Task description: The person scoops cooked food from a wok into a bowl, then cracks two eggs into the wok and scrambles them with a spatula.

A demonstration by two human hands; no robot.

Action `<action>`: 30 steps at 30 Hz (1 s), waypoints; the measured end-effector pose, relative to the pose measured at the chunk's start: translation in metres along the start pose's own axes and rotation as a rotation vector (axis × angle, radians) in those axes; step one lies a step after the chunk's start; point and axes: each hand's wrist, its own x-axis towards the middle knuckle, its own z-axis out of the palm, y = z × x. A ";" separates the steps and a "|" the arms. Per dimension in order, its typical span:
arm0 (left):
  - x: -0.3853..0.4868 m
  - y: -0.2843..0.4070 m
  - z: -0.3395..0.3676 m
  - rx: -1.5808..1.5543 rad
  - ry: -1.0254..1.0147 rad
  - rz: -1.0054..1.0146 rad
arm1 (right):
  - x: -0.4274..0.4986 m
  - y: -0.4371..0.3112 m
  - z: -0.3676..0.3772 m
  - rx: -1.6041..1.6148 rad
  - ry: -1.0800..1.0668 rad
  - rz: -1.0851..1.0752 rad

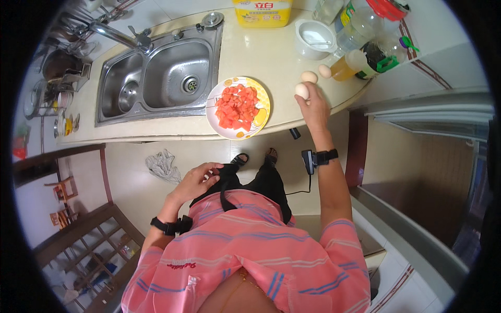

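My right hand (315, 108) reaches over the right part of the counter, its fingers around a pale egg (301, 90); something egg-coloured shows partly beneath the fingers. A browner egg (309, 77) lies just beyond it, and another egg (324, 71) rests to the right, by an oil bottle. My left hand (195, 182) hangs near my waist, holding nothing, fingers loosely apart. Between the sink and my right hand, a patterned plate (211, 114) holds chopped red pieces (237, 107), probably tomato, near the counter's front edge.
A double-bowl steel sink (176, 74) with a faucet (117, 36) is at the left. A white lidded pot (315, 39), a yellow detergent jug (263, 13) and an oil bottle (349, 65) stand farther back. A crumpled cloth (163, 166) lies on the floor.
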 end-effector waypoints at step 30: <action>-0.142 0.086 0.355 0.663 -1.257 0.688 | -0.848 -0.073 -0.217 0.360 1.398 1.340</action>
